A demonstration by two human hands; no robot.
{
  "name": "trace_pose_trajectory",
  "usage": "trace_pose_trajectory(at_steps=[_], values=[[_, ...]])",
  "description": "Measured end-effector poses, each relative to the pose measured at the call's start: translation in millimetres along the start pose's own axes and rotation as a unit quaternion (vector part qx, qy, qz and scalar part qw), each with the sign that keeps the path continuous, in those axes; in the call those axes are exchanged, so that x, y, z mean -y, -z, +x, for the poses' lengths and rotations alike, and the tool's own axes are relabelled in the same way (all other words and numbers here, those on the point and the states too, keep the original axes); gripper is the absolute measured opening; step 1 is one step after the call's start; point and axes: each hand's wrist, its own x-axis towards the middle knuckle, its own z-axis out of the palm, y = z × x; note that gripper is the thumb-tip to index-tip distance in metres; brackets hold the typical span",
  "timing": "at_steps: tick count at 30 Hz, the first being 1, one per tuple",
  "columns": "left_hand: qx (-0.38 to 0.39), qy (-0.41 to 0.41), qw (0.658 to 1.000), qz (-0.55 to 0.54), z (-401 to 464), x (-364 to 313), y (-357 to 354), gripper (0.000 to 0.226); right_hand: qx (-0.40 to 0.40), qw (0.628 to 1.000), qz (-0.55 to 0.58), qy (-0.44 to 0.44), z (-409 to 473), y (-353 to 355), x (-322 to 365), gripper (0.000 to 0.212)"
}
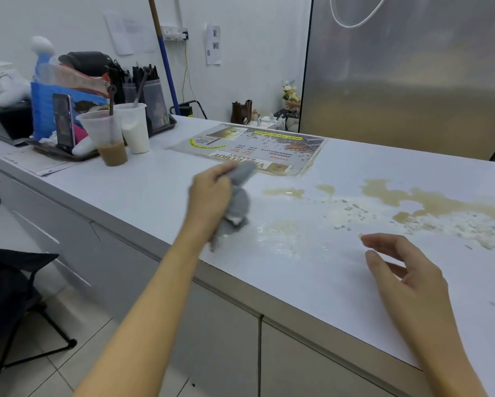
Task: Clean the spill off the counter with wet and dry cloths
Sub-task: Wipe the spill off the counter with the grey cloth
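- The left hand [210,193] is curled round a bunched grey cloth [237,202], held at the white counter [143,184] near its front edge.
- A wet smear [280,233] is seen just right of the cloth.
- The brown spill [429,202] with white crumbs is spread further right.
- The right hand [406,270] is held loosely spread, empty, in front of the spill.

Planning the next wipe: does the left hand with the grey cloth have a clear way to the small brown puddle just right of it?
Probably yes. The left hand grips the grey cloth, and only bare counter lies between it and the small brown puddle.
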Motion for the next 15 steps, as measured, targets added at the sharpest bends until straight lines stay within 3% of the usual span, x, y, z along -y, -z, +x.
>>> trace_pose_trajectory(at_steps=[2, 5, 10, 15], values=[[-0.054, -0.009, 0.992, 0.110, 18, 13, 35, 0.043, 0.011, 1.000, -0.004, -0.001, -1, -3, 0, 0.023], [-0.048, -0.016, 0.956, 0.289, 28, 44, 60, 0.030, 0.020, 1.000, 0.001, -0.007, -2, -4, -1, 0.022], [-0.038, -0.036, 0.954, 0.296, 28, 55, 26, 0.019, 0.025, 1.000, 0.010, -0.008, -2, -3, 1, 0.024], [0.089, -0.069, 0.939, 0.324, 2, 37, -86, 0.034, 0.018, 1.000, 0.011, -0.008, -6, 3, -1, 0.025]])
